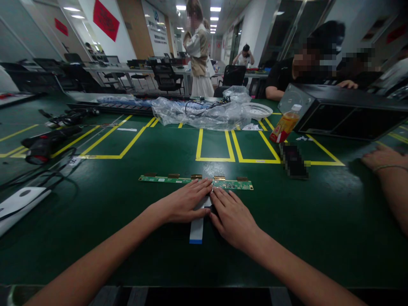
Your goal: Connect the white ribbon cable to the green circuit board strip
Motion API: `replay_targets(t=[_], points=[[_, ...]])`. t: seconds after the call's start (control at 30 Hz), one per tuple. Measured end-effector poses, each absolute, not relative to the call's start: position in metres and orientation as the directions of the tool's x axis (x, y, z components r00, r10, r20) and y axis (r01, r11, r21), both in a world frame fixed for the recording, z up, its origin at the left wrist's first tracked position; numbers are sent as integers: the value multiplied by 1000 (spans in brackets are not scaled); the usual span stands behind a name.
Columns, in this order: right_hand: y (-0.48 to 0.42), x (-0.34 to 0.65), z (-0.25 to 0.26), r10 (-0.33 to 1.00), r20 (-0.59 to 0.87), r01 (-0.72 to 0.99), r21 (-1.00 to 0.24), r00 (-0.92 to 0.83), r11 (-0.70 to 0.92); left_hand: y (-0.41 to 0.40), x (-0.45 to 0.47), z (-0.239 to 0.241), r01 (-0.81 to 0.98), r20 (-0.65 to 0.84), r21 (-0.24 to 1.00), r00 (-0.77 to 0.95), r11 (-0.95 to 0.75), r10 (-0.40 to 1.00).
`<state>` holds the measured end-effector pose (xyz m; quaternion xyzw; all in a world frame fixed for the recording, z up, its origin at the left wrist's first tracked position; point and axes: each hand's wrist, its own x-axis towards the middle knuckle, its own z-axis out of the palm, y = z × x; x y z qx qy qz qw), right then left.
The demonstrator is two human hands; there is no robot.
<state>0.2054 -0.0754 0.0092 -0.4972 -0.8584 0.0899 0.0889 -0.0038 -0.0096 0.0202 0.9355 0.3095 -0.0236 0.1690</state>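
A long, narrow green circuit board (pixel 234 185) lies across the table in front of me, with several brownish tabs along its far edge. A white flat ribbon cable (pixel 196 229) with a blue end runs from near the board's middle toward me. My left hand (pixel 185 199) lies over the cable with fingers stretched out, its fingertips at the board's near edge. Beside it, my right hand (pixel 235 219) rests with fingers extended, fingertips close to the left ones. Both thumbs are apart from the fingers, near the cable. The joint between cable and board is hidden under my fingertips.
Clear plastic wrap (pixel 204 112) and a white basket (pixel 257 110) lie at the back. Rightward are a drink bottle (pixel 283 125), a phone (pixel 293 161), a black case (pixel 347 110) and another person's hand (pixel 387 159). Cables and a black-handled tool (pixel 47 142) lie left.
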Motion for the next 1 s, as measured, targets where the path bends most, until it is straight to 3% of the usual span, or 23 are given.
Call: replay_targets(t=[0.3, 0.4, 0.57, 0.63, 0.73, 0.83, 0.9, 1.0], points=[[-70, 214, 10, 852, 103, 799, -304, -514, 519, -8, -6, 17, 577, -101, 279, 812, -767, 574], [-62, 220, 15, 855, 191, 777, -358, -483, 519, -8, -6, 19, 575, -56, 261, 811, -775, 583], [-53, 232, 20, 863, 312, 722, -475, -397, 503, -7, -1, 17, 455, -49, 241, 888, -857, 458], [-52, 234, 22, 869, 301, 714, -496, -392, 494, 3, -6, 11, 516, -46, 219, 853, -828, 519], [-53, 234, 25, 880, 271, 714, -514, -390, 475, 31, -34, 0, 738, -23, 132, 670, -662, 742], [-53, 234, 28, 887, 245, 718, -522, -390, 460, 61, -83, -7, 944, -23, 52, 327, -325, 945], [-53, 235, 28, 890, 232, 721, -523, -393, 454, 74, -115, -8, 993, -21, 33, 110, -110, 994], [-52, 235, 28, 890, 210, 722, -523, -405, 452, 80, -146, -6, 998, 2, 29, -54, 54, 999]])
